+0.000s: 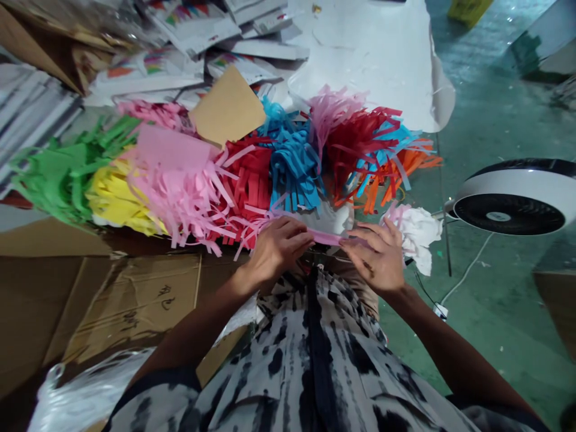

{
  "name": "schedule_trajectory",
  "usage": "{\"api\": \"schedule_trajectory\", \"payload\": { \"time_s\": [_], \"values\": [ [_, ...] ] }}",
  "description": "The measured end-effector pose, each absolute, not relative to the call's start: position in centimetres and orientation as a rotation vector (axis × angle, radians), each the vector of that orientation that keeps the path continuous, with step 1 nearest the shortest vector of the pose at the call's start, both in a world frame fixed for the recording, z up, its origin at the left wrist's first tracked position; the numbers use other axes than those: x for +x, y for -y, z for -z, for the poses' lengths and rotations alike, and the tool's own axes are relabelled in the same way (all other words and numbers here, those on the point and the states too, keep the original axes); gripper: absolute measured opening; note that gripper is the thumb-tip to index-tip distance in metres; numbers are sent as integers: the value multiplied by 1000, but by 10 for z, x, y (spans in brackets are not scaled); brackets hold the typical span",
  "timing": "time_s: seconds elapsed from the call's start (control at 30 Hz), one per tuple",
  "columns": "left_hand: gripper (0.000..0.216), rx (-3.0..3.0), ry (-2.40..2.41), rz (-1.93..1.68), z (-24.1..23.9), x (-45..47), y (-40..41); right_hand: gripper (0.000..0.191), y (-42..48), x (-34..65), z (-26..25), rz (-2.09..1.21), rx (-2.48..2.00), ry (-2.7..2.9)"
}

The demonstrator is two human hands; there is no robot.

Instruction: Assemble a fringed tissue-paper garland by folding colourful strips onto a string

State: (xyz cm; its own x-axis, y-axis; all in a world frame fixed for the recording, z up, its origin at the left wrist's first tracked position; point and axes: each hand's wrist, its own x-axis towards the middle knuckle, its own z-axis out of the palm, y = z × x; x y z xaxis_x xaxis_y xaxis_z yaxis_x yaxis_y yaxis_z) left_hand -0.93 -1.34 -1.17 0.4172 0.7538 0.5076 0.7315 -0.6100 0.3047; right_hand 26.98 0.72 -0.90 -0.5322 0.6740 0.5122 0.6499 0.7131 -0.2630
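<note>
A pink tissue-paper tassel (326,237) is stretched between my hands in front of my waist, its middle a narrow twisted band. My left hand (279,245) closes around the left end of that band, where thin pink strips fan out past the fingers. At the other end, my right hand (377,255) pinches the band between thumb and fingertips, with the other fingers fairly straight. Beyond my left hand lie red tissue fringes (252,180) and blue tissue fringes (292,162). White crumpled paper (418,234) shows just right of my right hand.
Pink (175,174), yellow (119,201) and green fringes (63,177) lie to the left. Tan card (229,108) rests behind them, before piled printed packets (148,66). A cardboard box (148,300) stands lower left. On the right is a white fan (513,195) with a cable.
</note>
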Motion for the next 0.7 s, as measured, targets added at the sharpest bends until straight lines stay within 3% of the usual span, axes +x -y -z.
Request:
{"api": "schedule_trajectory", "payload": {
  "time_s": [0.17, 0.33, 0.7],
  "values": [
    [15, 2561, -1486, -913, 6, -7, 16, 13, -2, 271, 3, -120, -1161, 2264],
    [23, 2452, -1594, -614, -9, -8, 11, 22, 1, 265, -13, -187, -1434, 2343],
    [30, 2452, -1597, -294, -23, -14, -9, 19, -7, 249, -26, -112, -1627, 2574]
  ]
}}
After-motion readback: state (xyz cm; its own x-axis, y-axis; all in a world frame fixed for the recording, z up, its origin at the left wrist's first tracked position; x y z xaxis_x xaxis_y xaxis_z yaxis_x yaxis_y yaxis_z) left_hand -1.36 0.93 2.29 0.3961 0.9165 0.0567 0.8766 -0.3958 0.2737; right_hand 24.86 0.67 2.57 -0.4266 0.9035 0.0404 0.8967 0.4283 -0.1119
